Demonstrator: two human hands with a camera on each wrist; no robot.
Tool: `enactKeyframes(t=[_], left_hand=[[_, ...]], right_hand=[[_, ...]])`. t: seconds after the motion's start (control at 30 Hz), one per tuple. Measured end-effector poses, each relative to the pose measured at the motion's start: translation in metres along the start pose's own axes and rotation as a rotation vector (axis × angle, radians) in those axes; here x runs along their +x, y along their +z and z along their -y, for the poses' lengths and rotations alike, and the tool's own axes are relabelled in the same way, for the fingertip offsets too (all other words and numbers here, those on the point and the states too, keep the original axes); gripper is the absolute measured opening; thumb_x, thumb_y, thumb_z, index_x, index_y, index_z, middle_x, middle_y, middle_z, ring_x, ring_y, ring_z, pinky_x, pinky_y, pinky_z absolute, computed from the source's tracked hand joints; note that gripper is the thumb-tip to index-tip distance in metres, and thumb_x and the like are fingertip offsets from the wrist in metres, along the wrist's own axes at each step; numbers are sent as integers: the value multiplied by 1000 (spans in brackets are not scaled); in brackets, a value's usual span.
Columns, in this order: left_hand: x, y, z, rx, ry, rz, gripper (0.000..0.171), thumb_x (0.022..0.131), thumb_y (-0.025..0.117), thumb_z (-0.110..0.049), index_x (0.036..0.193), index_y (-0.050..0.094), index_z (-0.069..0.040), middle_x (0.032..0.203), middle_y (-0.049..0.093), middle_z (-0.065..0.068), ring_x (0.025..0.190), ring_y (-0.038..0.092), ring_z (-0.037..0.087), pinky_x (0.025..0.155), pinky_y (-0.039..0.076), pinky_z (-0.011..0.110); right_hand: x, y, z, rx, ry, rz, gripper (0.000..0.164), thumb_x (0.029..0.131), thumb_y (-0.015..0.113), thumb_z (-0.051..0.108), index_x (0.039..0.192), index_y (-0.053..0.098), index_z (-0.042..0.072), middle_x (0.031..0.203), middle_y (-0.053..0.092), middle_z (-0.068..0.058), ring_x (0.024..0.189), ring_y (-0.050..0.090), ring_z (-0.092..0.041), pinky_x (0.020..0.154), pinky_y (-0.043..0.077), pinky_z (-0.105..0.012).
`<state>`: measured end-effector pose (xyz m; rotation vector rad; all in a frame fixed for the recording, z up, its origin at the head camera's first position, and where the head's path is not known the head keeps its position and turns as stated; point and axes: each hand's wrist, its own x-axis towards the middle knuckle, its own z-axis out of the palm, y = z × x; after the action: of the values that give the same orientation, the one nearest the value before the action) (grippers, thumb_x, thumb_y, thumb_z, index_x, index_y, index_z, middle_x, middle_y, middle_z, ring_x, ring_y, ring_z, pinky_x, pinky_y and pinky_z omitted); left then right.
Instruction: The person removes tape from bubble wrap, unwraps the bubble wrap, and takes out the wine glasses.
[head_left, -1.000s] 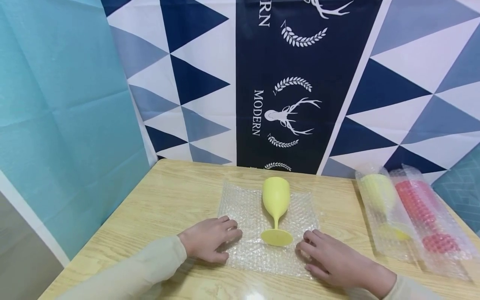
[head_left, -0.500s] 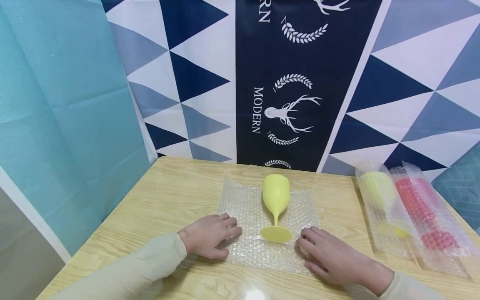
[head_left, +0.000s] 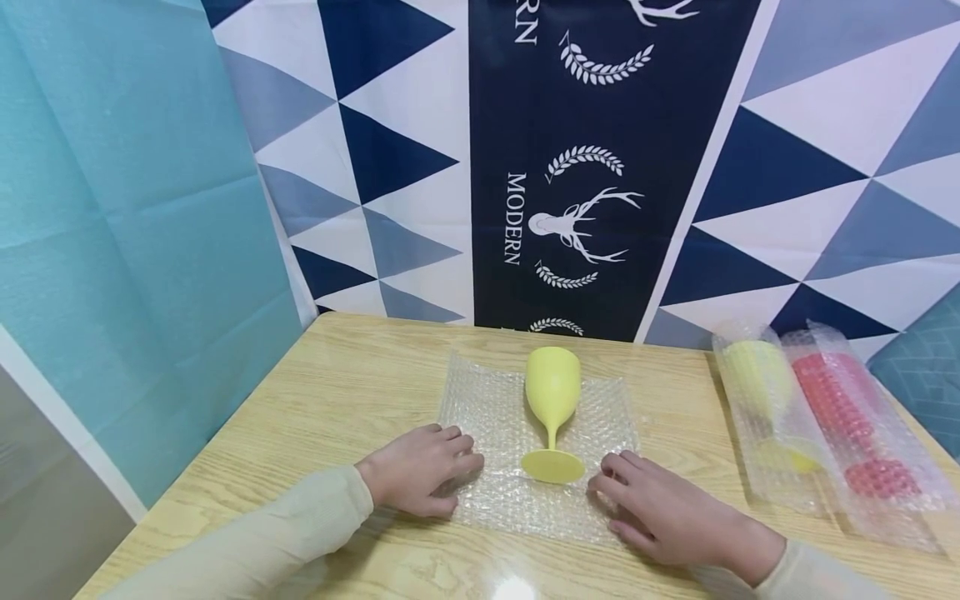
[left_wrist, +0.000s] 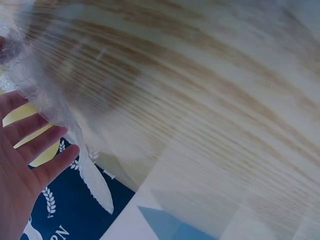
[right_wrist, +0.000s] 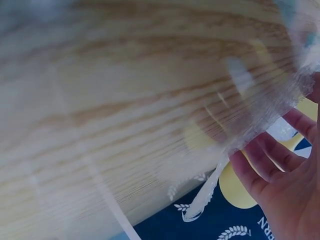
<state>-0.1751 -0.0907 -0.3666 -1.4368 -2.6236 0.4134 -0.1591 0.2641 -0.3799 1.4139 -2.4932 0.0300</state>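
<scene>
A yellow plastic goblet (head_left: pixel 552 387) lies on its side on a sheet of bubble wrap (head_left: pixel 487 417), bowl toward the wall and round foot toward me. My left hand (head_left: pixel 422 472) rests at the sheet's left edge, fingertips touching the wrap. On the other side, my right hand (head_left: pixel 667 510) touches the right edge near its front corner, with bent, relaxed fingers. Both wrist views show the fingers spread against the edge of the wrap, the left hand (left_wrist: pixel 30 155) and the right hand (right_wrist: pixel 280 165) alike. Neither hand touches the goblet.
To the right on the wooden table (head_left: pixel 337 375) lie two bubble-wrapped bundles, a yellow goblet (head_left: pixel 757 379) and a red one (head_left: pixel 832 400). A patterned cloth (head_left: pixel 405 158) hangs behind the table's back edge, and a teal cloth (head_left: pixel 150 217) at the left.
The hands, goblet and wrap keep their places; the scene shifts slightly upward as the head camera tilts a little.
</scene>
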Motion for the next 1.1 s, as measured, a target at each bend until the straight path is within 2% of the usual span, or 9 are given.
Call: enactKeyframes(t=[0.2,0.3,0.57,0.87,1.1], left_hand=[[1,-2,-2,91,45,-13,43,87,53,-49,123,53,-26,109,61,-8,97,57,9,75,49,24],[1,-2,-3,101,52,-10,41,88,53,-50,123,54,-27,108,61,-9,96,57,9,75,50,24],[0,-1,-3,81,55,-11,36,89,52,-48,118,53,-26,103,60,-9,91,56,8,70,48,23],[4,-2,-1,40,62,1,35,87,54,-47,114,54,-25,98,57,-10,87,53,8,70,47,23],[7,-3,1,-24,61,2,34,82,59,-44,109,54,-24,89,52,-11,80,46,6,64,39,20]], right_hand=[[0,1,0,11,2,0,37,78,72,31,111,57,25,99,47,11,88,42,-3,74,46,-25],[0,1,0,10,-1,2,37,78,72,30,112,57,24,100,48,11,89,43,-3,74,46,-26],[1,0,1,24,13,29,37,80,71,31,113,56,25,102,48,11,90,43,-3,75,47,-26],[0,-2,1,30,19,21,37,79,71,30,112,56,24,100,46,11,88,41,-3,73,45,-24],[2,-3,3,60,40,52,35,82,70,29,114,57,24,101,48,11,89,42,-3,74,46,-25]])
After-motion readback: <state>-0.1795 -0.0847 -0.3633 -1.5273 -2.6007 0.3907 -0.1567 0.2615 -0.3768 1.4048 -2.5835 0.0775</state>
